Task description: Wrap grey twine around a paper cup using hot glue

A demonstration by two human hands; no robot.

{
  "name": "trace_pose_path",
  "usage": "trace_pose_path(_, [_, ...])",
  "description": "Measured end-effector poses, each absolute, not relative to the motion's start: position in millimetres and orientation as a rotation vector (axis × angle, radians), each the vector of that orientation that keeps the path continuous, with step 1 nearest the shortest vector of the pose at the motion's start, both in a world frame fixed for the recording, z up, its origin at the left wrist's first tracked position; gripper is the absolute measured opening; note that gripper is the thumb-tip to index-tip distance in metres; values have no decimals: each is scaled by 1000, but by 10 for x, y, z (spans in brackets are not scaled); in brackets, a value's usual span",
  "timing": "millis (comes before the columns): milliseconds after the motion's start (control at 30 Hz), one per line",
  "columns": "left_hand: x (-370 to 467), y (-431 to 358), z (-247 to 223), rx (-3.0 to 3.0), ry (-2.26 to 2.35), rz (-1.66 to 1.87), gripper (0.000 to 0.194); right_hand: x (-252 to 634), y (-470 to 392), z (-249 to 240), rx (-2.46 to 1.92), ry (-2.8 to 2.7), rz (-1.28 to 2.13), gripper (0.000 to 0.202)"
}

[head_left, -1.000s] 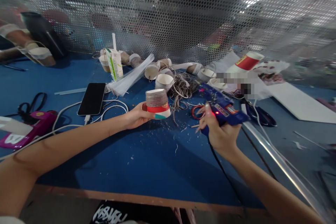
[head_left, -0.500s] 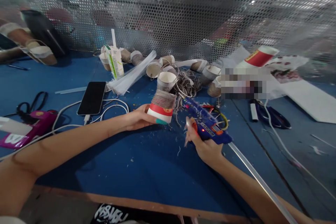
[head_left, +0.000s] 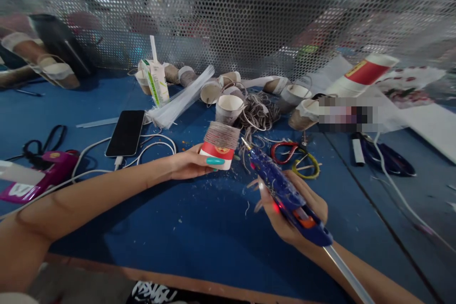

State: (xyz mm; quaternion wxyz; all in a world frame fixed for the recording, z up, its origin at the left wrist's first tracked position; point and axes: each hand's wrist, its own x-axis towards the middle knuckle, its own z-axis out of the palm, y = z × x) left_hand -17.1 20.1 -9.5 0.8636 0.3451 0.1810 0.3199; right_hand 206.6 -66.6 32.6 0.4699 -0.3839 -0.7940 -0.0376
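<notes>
My left hand (head_left: pixel 192 161) grips a paper cup (head_left: pixel 220 146), tilted, with a red and white part toward me and grey-brown cord wound around its other end. A blue hot glue gun (head_left: pixel 285 187) is in my right hand (head_left: pixel 309 204), its metal nozzle aimed up and left at the cup but apart from it. A clear glue stick (head_left: pixel 347 270) sticks out of the gun's back end. Just beyond the held cup stands another wrapped cup (head_left: pixel 229 107). Beside that lies a tangle of grey cord (head_left: pixel 259 110).
Red and yellow-handled scissors (head_left: pixel 285 152) lie beyond the glue gun. A phone (head_left: pixel 126 134) with a white cable, a purple glue gun (head_left: pixel 39 175), clear glue sticks (head_left: pixel 181 99) and a drink carton (head_left: pixel 155 80) are at left. A perforated metal screen (head_left: pixel 228 19) borders the back.
My right hand has turned the glue gun so its top faces me more and shifted slightly right and nearer. The cup in my left hand has rotated a little, staying in place.
</notes>
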Motion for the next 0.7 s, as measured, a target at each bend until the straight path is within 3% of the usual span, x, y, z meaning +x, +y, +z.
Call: trace_pose_path(700, [-134, 144, -63, 701, 385, 634, 50, 2117, -697, 248, -922, -2080, 146, 21])
